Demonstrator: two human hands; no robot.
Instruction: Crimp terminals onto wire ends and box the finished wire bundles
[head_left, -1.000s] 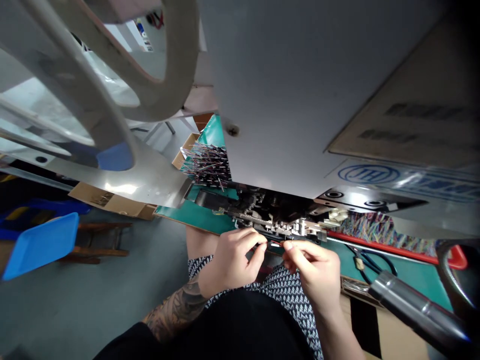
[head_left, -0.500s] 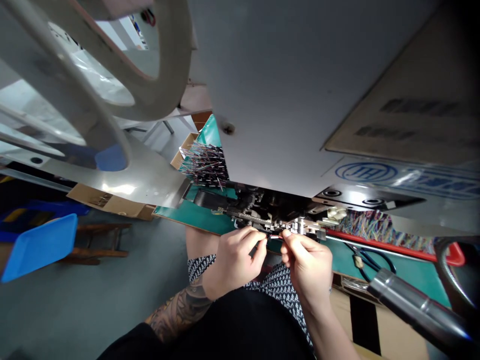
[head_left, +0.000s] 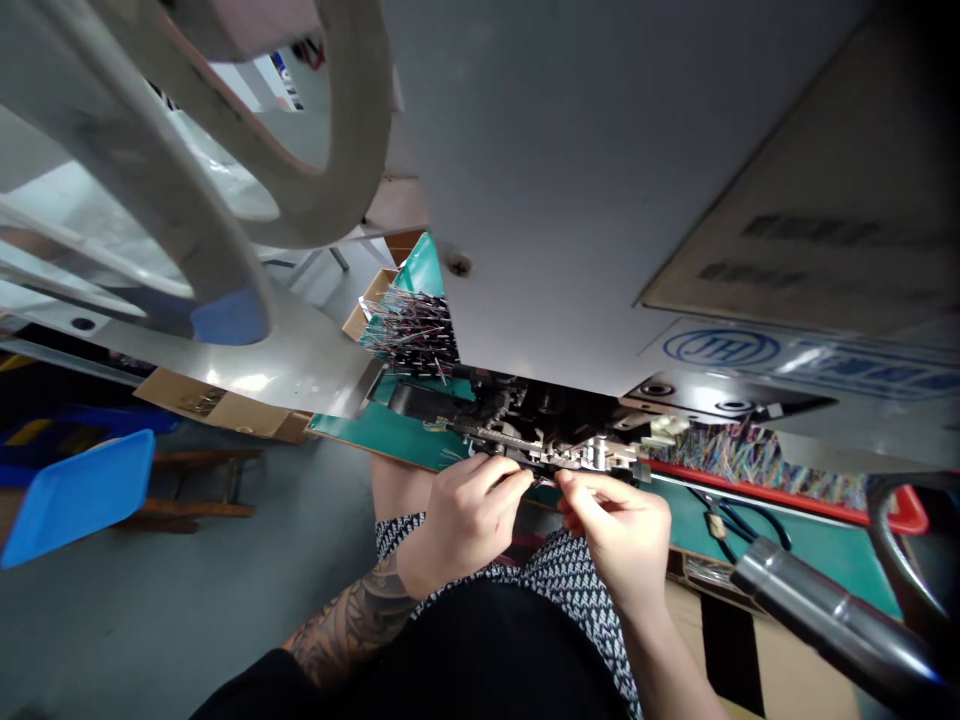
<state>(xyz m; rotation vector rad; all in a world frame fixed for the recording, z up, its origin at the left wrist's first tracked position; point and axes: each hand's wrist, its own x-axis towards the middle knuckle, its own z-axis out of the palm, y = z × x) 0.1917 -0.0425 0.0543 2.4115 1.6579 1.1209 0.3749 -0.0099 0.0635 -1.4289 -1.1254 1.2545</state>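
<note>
Fingertips pinched, my left hand sits at the front edge of the machine's metal tooling. My right hand is a short gap to the right, thumb and forefinger also pressed together. Between the two pinches runs a short, thin wire, mostly hidden by the fingers and dark against the tooling. Above both hands looms the large light-grey machine body with a blue logo. Whether the wire touches the tooling, I cannot tell.
Bundled dark wires lie on the green bench top at left. A red tray of multicoloured wires is at right, beside dark-handled pliers. A metal tube juts in at lower right. Left stands a blue stool.
Both hands have shifted slightly; my right fingertips moved a little left, narrowing the gap. The reddish-white wire seen between them earlier now shows less. The camera view has turned slightly.
</note>
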